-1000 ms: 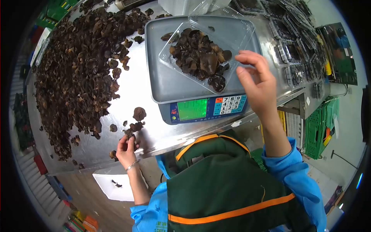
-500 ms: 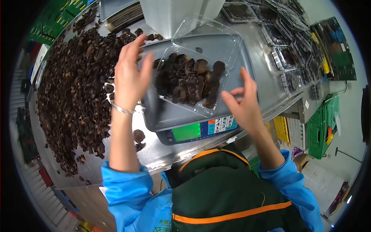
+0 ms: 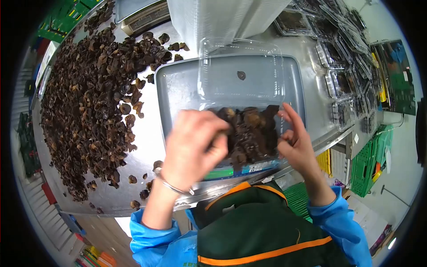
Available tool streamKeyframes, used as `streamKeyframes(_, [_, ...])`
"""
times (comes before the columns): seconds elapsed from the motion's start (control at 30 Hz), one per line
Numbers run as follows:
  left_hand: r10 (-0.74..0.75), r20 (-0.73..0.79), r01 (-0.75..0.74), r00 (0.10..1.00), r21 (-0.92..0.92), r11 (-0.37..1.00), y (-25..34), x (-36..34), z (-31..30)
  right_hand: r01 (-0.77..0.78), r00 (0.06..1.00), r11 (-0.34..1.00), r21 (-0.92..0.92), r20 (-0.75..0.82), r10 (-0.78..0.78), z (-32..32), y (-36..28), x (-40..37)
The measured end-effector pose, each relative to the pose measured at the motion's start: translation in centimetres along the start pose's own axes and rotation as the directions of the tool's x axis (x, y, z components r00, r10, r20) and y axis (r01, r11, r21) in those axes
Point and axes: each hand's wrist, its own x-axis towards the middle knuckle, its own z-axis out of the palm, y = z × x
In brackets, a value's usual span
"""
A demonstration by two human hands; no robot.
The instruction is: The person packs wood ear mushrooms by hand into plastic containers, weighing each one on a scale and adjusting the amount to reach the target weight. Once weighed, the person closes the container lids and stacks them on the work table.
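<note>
A clear plastic box with its lid folded up holds dark brown fungus pieces, at the near side of a grey tray on a scale. My left hand, blurred, is curled at the box's left edge, beside the pieces; what its fingers hold, if anything, cannot be made out. At the box's right edge my right hand has its fingers bent round the rim. One small piece lies under the clear lid. The scale's green display is partly covered by the box.
A large heap of dark fungus spreads over the metal table on the left. Stacked clear containers stand behind the tray. Filled, closed boxes are piled at the right. Green crates stand beyond the table's right edge.
The box has moved toward me and now covers part of the scale's front. My left hand has come down to its left edge, and my right hand has closed in on its right edge.
</note>
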Motion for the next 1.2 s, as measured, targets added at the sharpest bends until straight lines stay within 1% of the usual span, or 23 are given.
streamKeyframes(0.1, [0.002,0.008,-0.002,1.0,0.058,0.998,1.1,-0.6,0.3,-0.004,0.999,1.0,0.03,0.036,0.003,1.8,-0.3,0.1])
streamKeyframes(0.2, [-0.143,-0.296,0.152,0.944,0.007,0.988,0.3,-3.3,-2.2,-0.023,0.999,1.0,0.014,0.039,0.022,0.7,-1.1,0.3])
streamKeyframes(0.23, [-0.17,-0.464,0.24,0.869,0.097,0.966,-1.4,-5.5,-3.0,0.046,0.996,0.999,0.024,-0.071,-0.044,-0.5,-1.0,1.0])
streamKeyframes(0.27, [-0.413,-0.605,0.466,0.681,-0.076,0.881,-2.8,-7.5,-3.5,0.111,0.978,0.993,0.027,-0.181,-0.104,-1.5,-1.0,1.4])
streamKeyframes(0.3, [-0.448,-0.676,0.557,0.585,-0.066,0.828,-4.4,-9.2,-4.2,0.098,0.98,0.995,0.024,-0.177,-0.092,-2.1,-1.2,1.5])
streamKeyframes(0.33, [-0.516,-0.661,0.603,0.545,-0.119,0.789,-6.9,-12.1,-4.4,0.118,0.96,0.983,0.141,-0.269,-0.077,-2.6,-1.7,1.8])
streamKeyframes(0.37, [-0.579,-0.515,0.735,0.633,0.165,0.657,-9.2,-16.0,-4.3,0.152,0.932,0.955,0.256,-0.358,-0.053,-3.0,-2.0,1.9])
streamKeyframes(0.4, [-0.509,-0.312,0.595,0.802,0.498,0.631,-11.5,-21.8,-2.8,0.152,0.933,0.954,0.257,-0.357,-0.052,-3.2,-2.0,1.8])
streamKeyframes(0.47, [-0.784,-0.071,0.725,0.617,0.439,0.531,-9.1,-27.5,1.4,0.165,0.939,0.941,0.295,-0.339,-0.058,-3.3,-1.8,1.4])
streamKeyframes(0.5, [-0.854,-0.028,0.694,0.519,0.598,0.402,-5.9,-25.6,2.1,0.163,0.942,0.938,0.307,-0.33,-0.055,-2.9,-1.8,1.2])
streamKeyframes(0.53, [-0.716,-0.129,0.612,0.686,0.635,0.472,-5.6,-26.5,2.6,0.158,0.944,0.94,0.303,-0.327,-0.053,-2.6,-1.9,1.2])
streamKeyframes(0.6, [-0.748,-0.256,0.79,0.613,0.17,0.589,-7.3,-29.4,2.8,0.132,0.971,0.948,0.289,-0.229,-0.066,-1.7,-2.2,1.5])
streamKeyframes(0.67, [-0.661,-0.458,0.782,0.594,0.139,0.607,-8.0,-31.2,2.1,0.139,0.974,0.956,0.257,-0.208,-0.086,-0.8,-3.7,2.0])
streamKeyframes(0.7, [-0.772,-0.495,0.808,0.398,-0.209,0.551,-8.1,-31.3,1.3,0.209,0.968,0.961,0.178,-0.178,-0.178,-0.7,-4.5,2.3])
streamKeyframes(0.73, [-0.871,-0.449,0.723,0.2,-0.532,0.441,-8.0,-31.1,0.2,0.282,0.953,0.954,0.101,-0.145,-0.266,-0.6,-5.1,2.4])
streamKeyframes(0.8, [-0.861,-0.493,0.652,0.128,-0.612,0.447,-7.8,-30.9,-1.4,0.32,0.941,0.946,0.058,-0.135,-0.31,-0.4,-5.4,2.5])
streamKeyframes(0.87, [-0.876,-0.482,0.638,0.025,-0.667,0.385,-7.4,-30.1,-2.7,0.306,0.944,0.927,-0.216,-0.06,-0.325,-0.1,-4.5,2.7])
streamKeyframes(0.93, [-0.811,-0.572,0.643,0.119,-0.578,0.502,-6.2,-27.3,-3.5,0.476,0.844,0.737,-0.48,0.015,-0.536,1.0,-3.4,2.5])
streamKeyframes(1.0, [-0.773,-0.585,0.538,0.246,-0.58,0.611,-2.8,-20.8,-3.3,0.529,0.693,0.371,-0.763,0.137,-0.708,2.3,-1.6,2.5])
streamKeyframes(1.07, [-0.68,-0.558,0.452,0.476,-0.508,0.733,-0.2,-15.0,-2.4,0.524,0.739,0.262,-0.81,0.28,-0.613,4.4,-0.8,0.4])
streamKeyframes(1.1, [-0.467,-0.579,0.337,0.668,-0.324,0.884,0.3,-12.4,-1.7,0.548,0.739,0.27,-0.792,0.306,-0.6,5.2,-0.8,-0.6])
streamKeyframes(1.13, [-0.222,-0.539,0.174,0.812,-0.138,0.975,0.5,-9.9,-1.1,0.59,0.739,0.397,-0.703,0.272,-0.617,5.7,-0.4,-1.1])
streamKeyframes(1.2, [0.002,-0.37,-0.013,0.929,-0.026,1.0,1.0,-5.7,0.2,0.564,0.786,0.545,-0.621,0.201,-0.585,5.2,-0.5,-1.2])
